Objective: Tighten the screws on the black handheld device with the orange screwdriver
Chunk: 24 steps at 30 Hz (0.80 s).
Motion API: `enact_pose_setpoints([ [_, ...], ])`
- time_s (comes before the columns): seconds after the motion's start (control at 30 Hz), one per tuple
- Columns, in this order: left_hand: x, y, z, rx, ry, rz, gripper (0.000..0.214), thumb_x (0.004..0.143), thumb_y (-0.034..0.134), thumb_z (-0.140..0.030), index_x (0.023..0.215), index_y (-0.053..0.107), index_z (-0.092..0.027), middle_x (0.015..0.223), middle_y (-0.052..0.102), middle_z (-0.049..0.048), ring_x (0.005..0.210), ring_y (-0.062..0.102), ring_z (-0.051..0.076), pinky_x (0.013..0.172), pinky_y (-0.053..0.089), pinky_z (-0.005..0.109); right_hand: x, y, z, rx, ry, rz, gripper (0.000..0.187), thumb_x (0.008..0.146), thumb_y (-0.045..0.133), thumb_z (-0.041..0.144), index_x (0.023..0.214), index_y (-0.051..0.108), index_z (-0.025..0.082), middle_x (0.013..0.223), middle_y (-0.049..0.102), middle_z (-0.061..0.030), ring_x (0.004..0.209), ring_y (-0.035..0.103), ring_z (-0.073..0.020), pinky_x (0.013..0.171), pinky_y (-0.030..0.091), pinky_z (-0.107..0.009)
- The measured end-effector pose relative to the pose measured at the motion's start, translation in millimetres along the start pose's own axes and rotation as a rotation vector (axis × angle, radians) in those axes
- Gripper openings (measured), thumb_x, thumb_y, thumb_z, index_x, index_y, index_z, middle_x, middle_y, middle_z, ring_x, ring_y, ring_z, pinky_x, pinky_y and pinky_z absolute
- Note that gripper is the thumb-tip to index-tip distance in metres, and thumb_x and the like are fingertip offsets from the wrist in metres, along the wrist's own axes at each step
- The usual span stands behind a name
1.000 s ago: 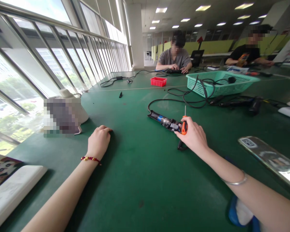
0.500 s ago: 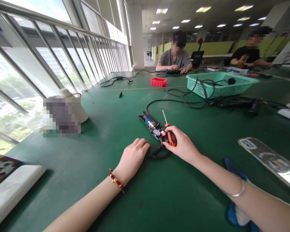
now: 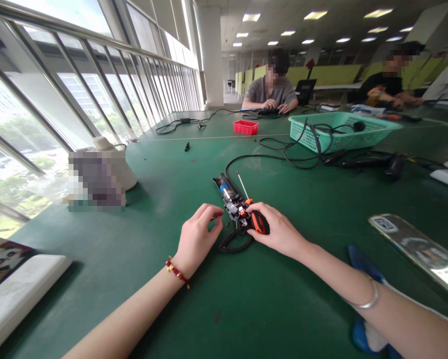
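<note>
A black opened-up device (image 3: 229, 199) with a blue part and small wires inside lies on the green table (image 3: 179, 174), its black cable (image 3: 261, 157) running off toward the back. My right hand (image 3: 279, 232) is closed round an orange and black screwdriver (image 3: 253, 219), whose thin shaft points up and away, and it also touches the near end of the device. My left hand (image 3: 197, 237) hovers just left of the device, fingers curled and slightly apart, holding nothing.
A teal basket (image 3: 343, 130) with cables and a small red tray (image 3: 245, 127) stand farther back. A phone (image 3: 418, 247) lies at the right, a white slab (image 3: 18, 294) and panda picture (image 3: 1, 257) at the left, a blurred object (image 3: 96, 177) near the window. Two people sit at the far end.
My right hand has dragged the device and screwdriver nearer and to the left. My left hand has travelled right from the bare table to beside the device and lifted its fingers.
</note>
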<state>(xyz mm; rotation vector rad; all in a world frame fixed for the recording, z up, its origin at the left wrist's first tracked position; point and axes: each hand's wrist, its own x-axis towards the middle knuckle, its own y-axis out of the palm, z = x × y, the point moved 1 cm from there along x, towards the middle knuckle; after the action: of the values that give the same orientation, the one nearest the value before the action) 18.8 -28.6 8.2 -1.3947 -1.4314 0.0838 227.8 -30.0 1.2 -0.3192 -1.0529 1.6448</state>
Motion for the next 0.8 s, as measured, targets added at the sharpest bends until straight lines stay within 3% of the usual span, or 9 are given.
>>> enact_pose_setpoints([
  [0.1, 0.2, 1.7, -1.6, -0.001, 0.035, -0.052, 0.011, 0.082, 0.049, -0.012, 0.088, 0.056, -0.019, 0.086, 0.062, 0.0002, 0.077, 0.061, 0.011, 0.071, 0.05, 0.022, -0.5, 2.6, 3.9, 0.007, -0.018, 0.014, 0.036, 0.075, 0.06, 0.024, 0.108, 0.046, 0.025, 0.104, 0.059, -0.004, 0.094, 0.055, -0.0209, 0.082, 0.045, -0.036],
  [0.4, 5.5, 5.1, -3.7, 0.138, 0.219, -0.051, 0.011, 0.084, 0.05, -0.011, 0.09, 0.057, -0.017, 0.081, 0.065, 0.0004, 0.075, 0.06, 0.012, 0.067, 0.048, 0.021, -1.6, 4.9, 6.9, 0.008, -0.038, 0.007, 0.035, 0.075, 0.06, 0.024, 0.107, 0.047, 0.024, 0.104, 0.059, -0.0044, 0.093, 0.055, -0.0202, 0.082, 0.045, -0.035],
  [0.8, 8.2, 9.6, 1.4, 0.072, 0.197, 0.004, 0.008, 0.086, 0.052, -0.018, 0.092, 0.058, -0.019, 0.083, 0.066, 0.0, 0.076, 0.062, 0.011, 0.068, 0.05, 0.021, -1.3, 4.4, 10.4, 0.019, -0.031, -0.013, 0.034, 0.074, 0.06, 0.022, 0.106, 0.048, 0.024, 0.101, 0.059, -0.0041, 0.09, 0.057, -0.0194, 0.079, 0.046, -0.034],
])
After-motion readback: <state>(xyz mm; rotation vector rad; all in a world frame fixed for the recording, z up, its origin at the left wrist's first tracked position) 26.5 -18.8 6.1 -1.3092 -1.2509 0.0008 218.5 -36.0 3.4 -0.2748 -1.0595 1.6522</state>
